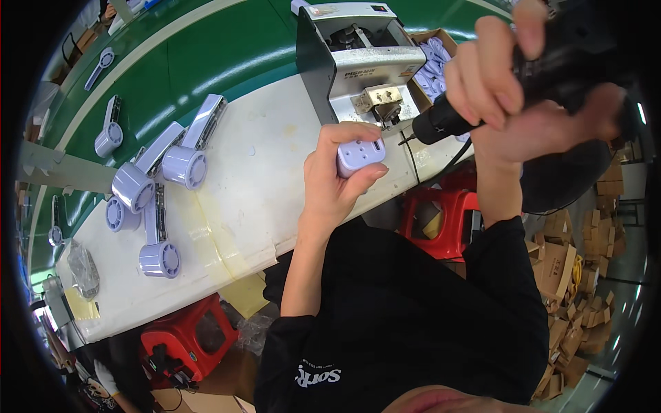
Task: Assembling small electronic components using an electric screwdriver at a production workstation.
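Observation:
My left hand is closed around a lavender plastic housing, whose end with small screw holes and a dark slot faces up. My right hand grips a black electric screwdriver that is held tilted at the upper right. Its thin bit points left toward the housing, with a gap between them. Just beyond sits a silver screw feeder, its metal outlet block close to the bit. Whether a screw is on the bit is too small to tell.
Several lavender handheld fans lie on the left part of the white table. Others rest on the green conveyor belt. A carton of lavender parts stands behind the feeder. Red stools are below the table; cardboard boxes pile up at right.

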`<state>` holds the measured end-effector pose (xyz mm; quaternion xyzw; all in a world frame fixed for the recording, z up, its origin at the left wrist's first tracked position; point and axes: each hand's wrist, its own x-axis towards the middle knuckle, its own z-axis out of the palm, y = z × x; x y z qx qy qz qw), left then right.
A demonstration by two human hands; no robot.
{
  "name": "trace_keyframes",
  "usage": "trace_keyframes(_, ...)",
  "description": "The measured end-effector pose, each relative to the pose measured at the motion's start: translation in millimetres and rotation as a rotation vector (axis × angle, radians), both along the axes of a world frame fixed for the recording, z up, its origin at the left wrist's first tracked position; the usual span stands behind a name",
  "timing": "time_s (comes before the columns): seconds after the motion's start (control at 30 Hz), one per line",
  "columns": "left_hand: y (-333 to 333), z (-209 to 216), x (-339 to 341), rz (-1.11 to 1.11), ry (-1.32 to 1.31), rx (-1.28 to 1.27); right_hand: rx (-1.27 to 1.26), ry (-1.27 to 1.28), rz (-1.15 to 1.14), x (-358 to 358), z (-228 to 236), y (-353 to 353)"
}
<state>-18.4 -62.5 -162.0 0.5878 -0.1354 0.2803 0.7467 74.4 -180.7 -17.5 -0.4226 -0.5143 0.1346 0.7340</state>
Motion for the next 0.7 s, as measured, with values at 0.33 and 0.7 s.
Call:
trace_keyframes(0.33, 19.0, 36.1, -8.4, 0.082, 0.088, 0.146, -0.067, -0.072, -0.224, 2.8, 11.9, -4.6)
trace_keyframes(0.7, 186.0, 69.0, 224.2, 0.48, 0.163, 1.249, -0.026, -0.021, -0.462, 31.7, -0.1, -58.3)
